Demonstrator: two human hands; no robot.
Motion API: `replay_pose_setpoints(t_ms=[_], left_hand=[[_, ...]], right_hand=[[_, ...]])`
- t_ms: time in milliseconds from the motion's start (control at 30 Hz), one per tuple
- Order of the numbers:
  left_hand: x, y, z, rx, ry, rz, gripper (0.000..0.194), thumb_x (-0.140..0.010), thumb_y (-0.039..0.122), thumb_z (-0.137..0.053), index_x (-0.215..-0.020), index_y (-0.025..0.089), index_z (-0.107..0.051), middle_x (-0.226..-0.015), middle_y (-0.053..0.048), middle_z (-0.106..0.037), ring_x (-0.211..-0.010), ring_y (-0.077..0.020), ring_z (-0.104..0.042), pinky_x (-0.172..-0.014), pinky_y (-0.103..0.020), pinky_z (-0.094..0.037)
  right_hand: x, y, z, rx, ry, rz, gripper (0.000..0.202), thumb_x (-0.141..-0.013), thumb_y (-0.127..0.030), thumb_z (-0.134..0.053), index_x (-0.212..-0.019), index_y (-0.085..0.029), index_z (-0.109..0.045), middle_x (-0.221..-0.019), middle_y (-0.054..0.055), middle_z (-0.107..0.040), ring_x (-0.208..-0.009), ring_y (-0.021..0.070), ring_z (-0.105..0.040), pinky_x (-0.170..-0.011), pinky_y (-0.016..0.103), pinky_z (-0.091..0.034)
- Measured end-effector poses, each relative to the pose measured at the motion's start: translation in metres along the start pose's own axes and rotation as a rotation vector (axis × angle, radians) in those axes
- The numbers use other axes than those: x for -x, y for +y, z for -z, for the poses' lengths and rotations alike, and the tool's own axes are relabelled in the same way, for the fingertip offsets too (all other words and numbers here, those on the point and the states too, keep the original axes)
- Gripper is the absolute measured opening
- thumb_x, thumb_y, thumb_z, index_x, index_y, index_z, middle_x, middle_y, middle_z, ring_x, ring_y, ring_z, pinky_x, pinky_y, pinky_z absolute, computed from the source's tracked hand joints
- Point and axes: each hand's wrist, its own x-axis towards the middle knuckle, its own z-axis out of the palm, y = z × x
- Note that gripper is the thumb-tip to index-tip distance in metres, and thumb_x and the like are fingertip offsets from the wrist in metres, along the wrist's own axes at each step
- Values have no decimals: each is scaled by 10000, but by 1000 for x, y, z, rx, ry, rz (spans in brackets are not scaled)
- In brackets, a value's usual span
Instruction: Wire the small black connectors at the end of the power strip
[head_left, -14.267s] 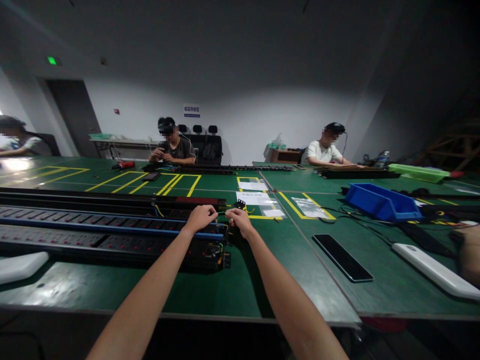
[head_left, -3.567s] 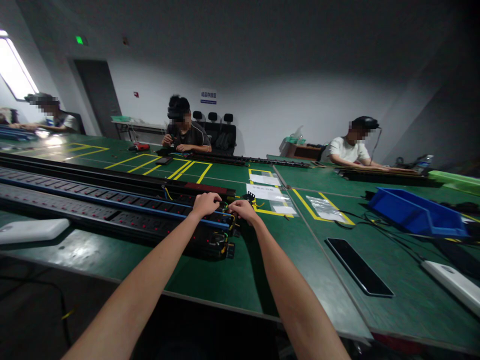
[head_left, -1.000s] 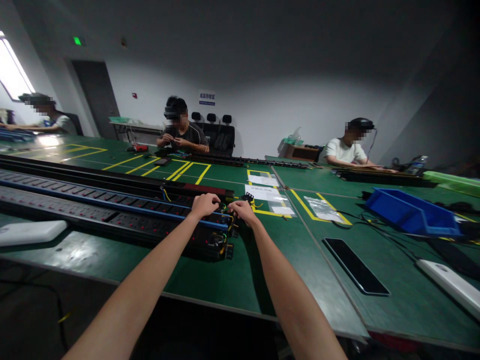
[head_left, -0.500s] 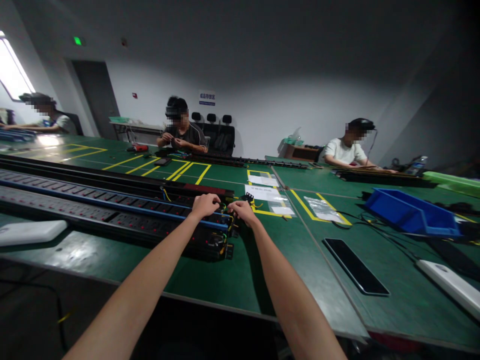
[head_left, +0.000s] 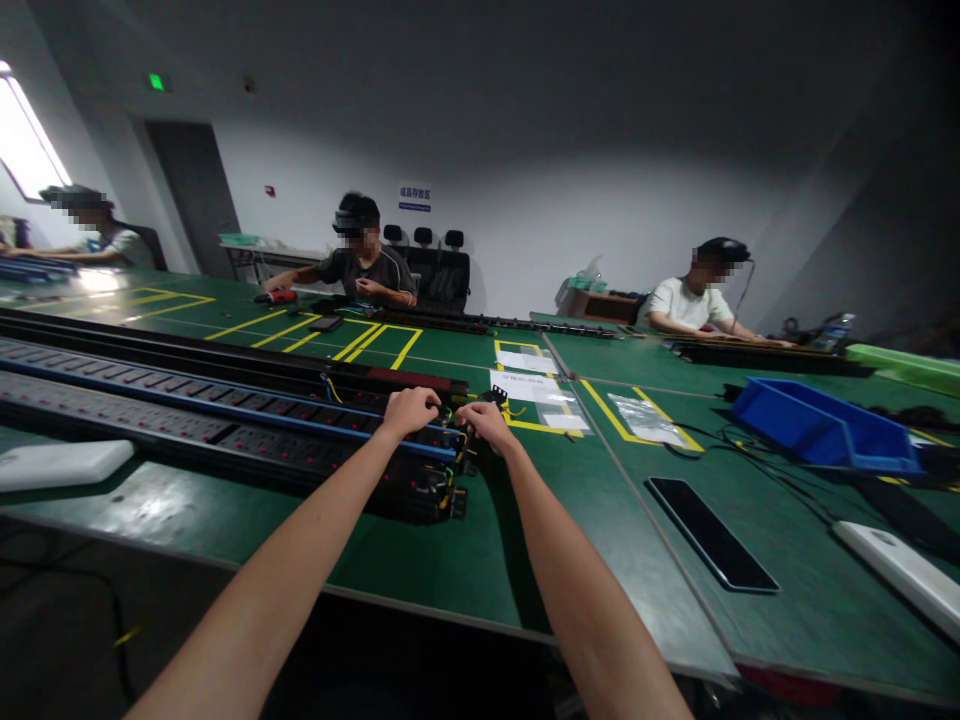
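Long black strips with rows of sockets (head_left: 277, 445) and blue edges lie side by side across the left of the green table. At their right ends are loose yellow-green wires (head_left: 450, 490) and black end pieces (head_left: 459, 503). My left hand (head_left: 411, 410) rests over the strip ends, its fingers curled together near the wires. Just to its right, my right hand (head_left: 484, 422) is closed at the wires beside a black end piece (head_left: 497, 396). What the fingertips of either hand hold is too small to make out.
A phone (head_left: 712, 535), a blue bin (head_left: 825, 425), cables and a white device (head_left: 900, 570) lie at the right. Another white device (head_left: 64, 466) is at the left. Papers (head_left: 525, 386) lie beyond my hands. Three people sit across the table, one by a red tool (head_left: 279, 297).
My hands have stayed almost still at the strip ends. The person across in the middle has stretched an arm out to the red tool.
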Motion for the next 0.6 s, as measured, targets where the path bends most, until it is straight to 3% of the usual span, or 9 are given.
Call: replay_pose_setpoints(t_ms=[600], left_hand=[[0,1,2,-7,-13,16,271,-794,320,-600,-1010,320,-763,-1054,11,-779,-1049,-232,-684,-957,-329,-457]], right_hand=[[-1,2,-1,-31,13,-5,171,-768,-269,-613,-762,-149,-735,-727,46,-712,-497,76,-506,-393,156,-329]])
